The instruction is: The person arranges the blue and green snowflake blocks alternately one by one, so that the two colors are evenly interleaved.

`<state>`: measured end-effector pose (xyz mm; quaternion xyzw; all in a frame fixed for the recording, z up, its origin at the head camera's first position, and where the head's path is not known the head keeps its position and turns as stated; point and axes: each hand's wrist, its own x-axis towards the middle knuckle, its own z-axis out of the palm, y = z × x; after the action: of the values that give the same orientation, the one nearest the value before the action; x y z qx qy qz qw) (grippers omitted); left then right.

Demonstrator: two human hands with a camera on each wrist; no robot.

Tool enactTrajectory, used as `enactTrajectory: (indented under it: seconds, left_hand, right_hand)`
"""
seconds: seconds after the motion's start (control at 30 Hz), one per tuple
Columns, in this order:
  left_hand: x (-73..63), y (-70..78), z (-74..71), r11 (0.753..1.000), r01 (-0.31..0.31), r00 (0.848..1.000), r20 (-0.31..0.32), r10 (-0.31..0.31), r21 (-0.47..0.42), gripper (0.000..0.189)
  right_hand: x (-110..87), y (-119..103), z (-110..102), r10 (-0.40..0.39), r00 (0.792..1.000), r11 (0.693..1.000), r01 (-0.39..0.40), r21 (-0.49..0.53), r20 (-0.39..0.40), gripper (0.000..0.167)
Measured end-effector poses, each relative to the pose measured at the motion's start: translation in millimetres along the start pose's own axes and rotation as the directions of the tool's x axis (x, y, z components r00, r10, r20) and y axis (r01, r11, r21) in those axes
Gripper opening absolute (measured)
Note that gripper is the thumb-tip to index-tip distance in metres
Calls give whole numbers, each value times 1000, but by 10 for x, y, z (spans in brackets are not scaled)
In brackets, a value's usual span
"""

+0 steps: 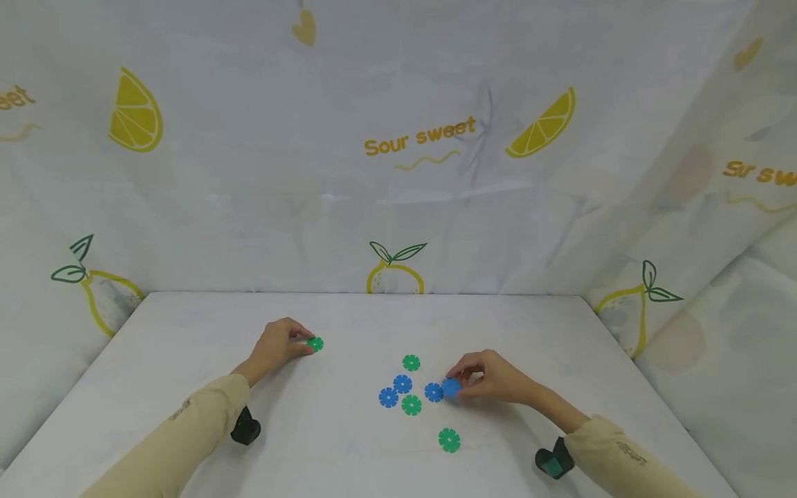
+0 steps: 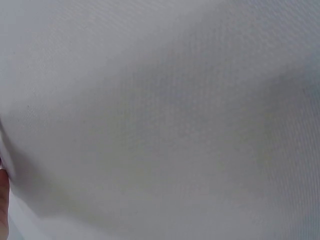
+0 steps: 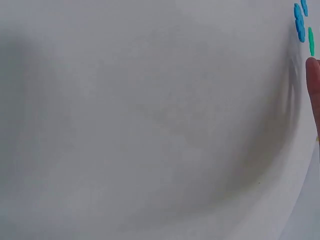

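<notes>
At the left of the head view, my left hand [image 1: 283, 342] pinches a green notched disc [image 1: 316, 344] between thumb and fingers. To the right, my right hand [image 1: 488, 375] pinches a blue notched disc [image 1: 451, 387], whose left edge meets another blue disc [image 1: 434, 392]. Two more blue discs, one upper [image 1: 402, 384] and one lower [image 1: 389, 398], lie further left. A green disc [image 1: 411, 404] is between these pairs. In the left wrist view only a sliver of a finger [image 2: 4, 200] shows at the edge; the right wrist view catches one fingertip [image 3: 313, 75] near several discs.
Another green disc [image 1: 411, 362] lies behind the group and one more [image 1: 450, 440] sits nearer the front. The white tabletop [image 1: 349, 443] ends at a cloth backdrop [image 1: 249, 221] with lemon prints. Dark wrist-worn devices [image 1: 245, 425] hang beneath both forearms.
</notes>
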<state>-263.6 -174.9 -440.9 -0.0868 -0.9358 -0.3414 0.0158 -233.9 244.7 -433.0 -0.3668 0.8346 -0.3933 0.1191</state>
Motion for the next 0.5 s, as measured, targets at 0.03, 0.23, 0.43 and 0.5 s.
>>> enactTrajectory:
  seconds: [0.03, 0.23, 0.43, 0.5]
  left_hand:
    - [0, 2, -2, 1000, -1, 1000, 0, 1, 2, 22]
    - [-1, 10, -5, 1000, -2, 1000, -2, 2, 2, 21]
    - [-3, 37, -5, 1000, 14, 1000, -3, -14, 14, 21]
    - [0, 44, -6, 1000, 18, 1000, -3, -18, 14, 21]
  right_hand:
    - [24, -4, -4, -4, 1000, 1000, 4, 8, -8, 26]
    - [193, -95, -21, 15, 999, 1000, -14, 18, -44, 25]
    - [380, -59, -8, 39, 997, 999, -39, -3, -64, 26]
    - [448, -66, -1, 44, 996, 999, -45, -15, -77, 27]
